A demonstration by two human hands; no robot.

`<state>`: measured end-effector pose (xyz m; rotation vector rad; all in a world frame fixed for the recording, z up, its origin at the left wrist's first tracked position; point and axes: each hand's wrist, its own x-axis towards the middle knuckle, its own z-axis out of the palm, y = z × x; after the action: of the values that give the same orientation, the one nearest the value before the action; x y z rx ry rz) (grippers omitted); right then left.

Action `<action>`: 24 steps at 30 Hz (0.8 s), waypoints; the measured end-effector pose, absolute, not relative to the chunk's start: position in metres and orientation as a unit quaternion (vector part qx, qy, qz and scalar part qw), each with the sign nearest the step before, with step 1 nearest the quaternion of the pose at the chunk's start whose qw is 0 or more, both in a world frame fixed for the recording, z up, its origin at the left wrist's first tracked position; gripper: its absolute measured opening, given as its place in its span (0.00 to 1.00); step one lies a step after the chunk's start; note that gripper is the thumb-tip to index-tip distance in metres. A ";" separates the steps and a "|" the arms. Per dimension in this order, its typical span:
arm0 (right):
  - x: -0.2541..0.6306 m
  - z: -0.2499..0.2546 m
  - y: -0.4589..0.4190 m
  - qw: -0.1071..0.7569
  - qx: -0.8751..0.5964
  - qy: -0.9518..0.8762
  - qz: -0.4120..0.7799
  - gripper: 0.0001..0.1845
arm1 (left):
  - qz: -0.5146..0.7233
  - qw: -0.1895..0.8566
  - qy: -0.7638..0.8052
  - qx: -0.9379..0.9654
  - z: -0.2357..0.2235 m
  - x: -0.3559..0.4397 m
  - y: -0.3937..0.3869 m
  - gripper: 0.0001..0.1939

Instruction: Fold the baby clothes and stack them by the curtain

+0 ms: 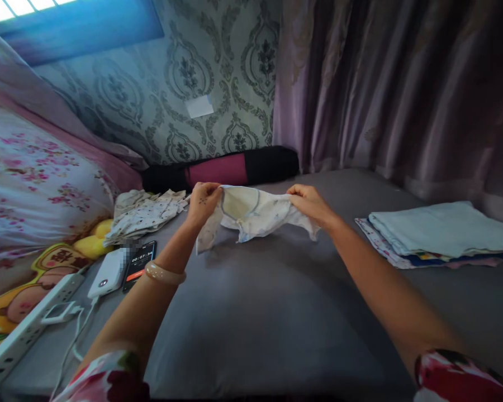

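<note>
A small white baby shirt (264, 216) with a faint print and pale blue trim hangs stretched between my two hands, above the grey bed sheet (251, 312). My left hand (204, 202) pinches its left end near the blue-edged neckline, thumb and fingers closed. At the other end, my right hand (311, 204) grips the cloth by the upper edge, fingers curled shut. One sleeve dangles below my left hand, and more fabric droops under the right one. A bracelet (165, 273) circles my left wrist.
Crumpled printed clothes (148, 215) lie at the left back; a folded stack (440, 229) sits at right. Left of my arm are a phone (140, 267), a white power bank (107, 272) with cables and a power strip (33, 329). A black-and-maroon roll (220, 169) lies along the wall.
</note>
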<state>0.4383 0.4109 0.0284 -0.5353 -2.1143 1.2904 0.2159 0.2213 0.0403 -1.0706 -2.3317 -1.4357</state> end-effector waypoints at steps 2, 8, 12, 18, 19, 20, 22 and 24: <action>0.448 0.033 0.410 0.249 -0.190 -0.798 0.515 0.07 | -0.472 0.079 -0.796 -0.370 0.030 0.218 0.218 0.12; 0.462 0.024 0.418 0.171 -0.123 -0.847 0.488 0.15 | -0.540 -0.153 -0.720 -0.407 0.005 0.235 0.216 0.14; 0.461 0.008 0.427 0.170 -0.137 -0.869 0.444 0.11 | -0.553 -0.211 -0.693 -0.411 -0.003 0.247 0.213 0.16; 0.454 -0.003 0.427 0.200 -0.169 -0.868 0.422 0.16 | -0.523 -0.232 -0.708 -0.413 0.000 0.253 0.203 0.20; 0.452 -0.003 0.425 0.195 -0.168 -0.861 0.439 0.16 | -0.523 -0.245 -0.700 -0.419 0.001 0.253 0.200 0.20; 0.451 -0.004 0.423 0.190 -0.169 -0.852 0.457 0.15 | -0.525 -0.261 -0.687 -0.428 0.002 0.252 0.198 0.22; 0.448 -0.004 0.420 0.175 -0.178 -0.836 0.488 0.13 | -0.531 -0.293 -0.655 -0.451 0.003 0.249 0.192 0.25; 0.447 -0.004 0.419 0.162 -0.193 -0.826 0.504 0.12 | -0.538 -0.313 -0.629 -0.466 0.003 0.245 0.187 0.26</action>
<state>0.4465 0.4192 -0.0041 -0.5501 -2.3589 1.4384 0.2453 0.1870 0.0025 -1.8536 -2.5019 -2.1406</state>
